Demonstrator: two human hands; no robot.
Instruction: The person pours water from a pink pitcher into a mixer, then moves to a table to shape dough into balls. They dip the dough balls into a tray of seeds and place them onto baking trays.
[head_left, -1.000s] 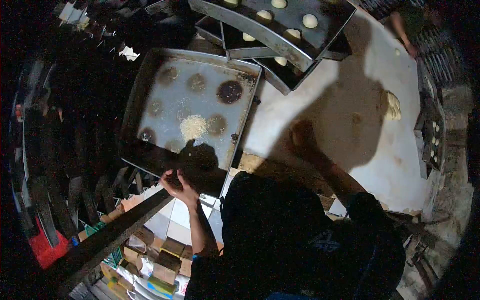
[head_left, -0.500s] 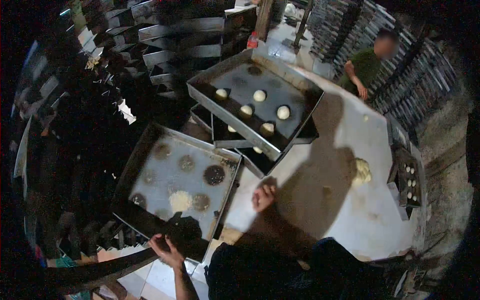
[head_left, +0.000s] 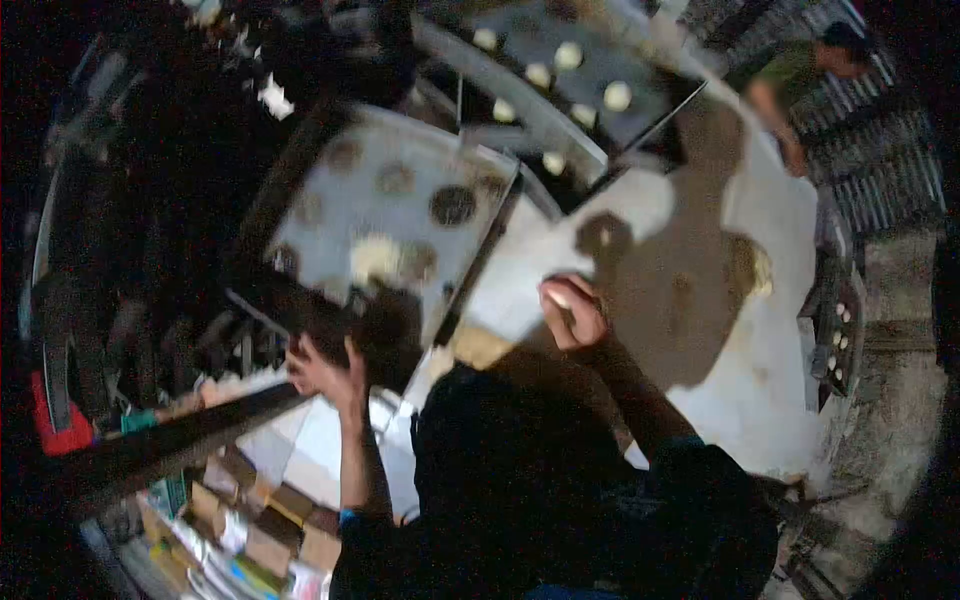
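My left hand (head_left: 328, 376) is open with fingers spread, over the near edge of a large metal baking tray (head_left: 325, 240). Dark round marks dot that tray's floor, and a patch of pale crumbs (head_left: 377, 258) lies among them. My right hand (head_left: 577, 315) is curled closed above the light tabletop (head_left: 740, 425), right of the tray. A small pale spot shows at its fingers, but I cannot tell what they hold. Beyond it, round dough balls (head_left: 617, 97) sit spaced out in the top tray (head_left: 655, 72) of a crooked stack.
A lump of dough (head_left: 762, 272) lies on the table's right side, partly in shadow. Another tray with small dough balls (head_left: 839, 340) stands past the right edge. A person in a green top (head_left: 795, 85) is at the far right. Cardboard boxes (head_left: 270, 545) are low at left.
The view has tipped down, so trays and table sit higher in it. My right hand has drawn back from the tray stack toward my body. My left hand stays at the tray's near edge.
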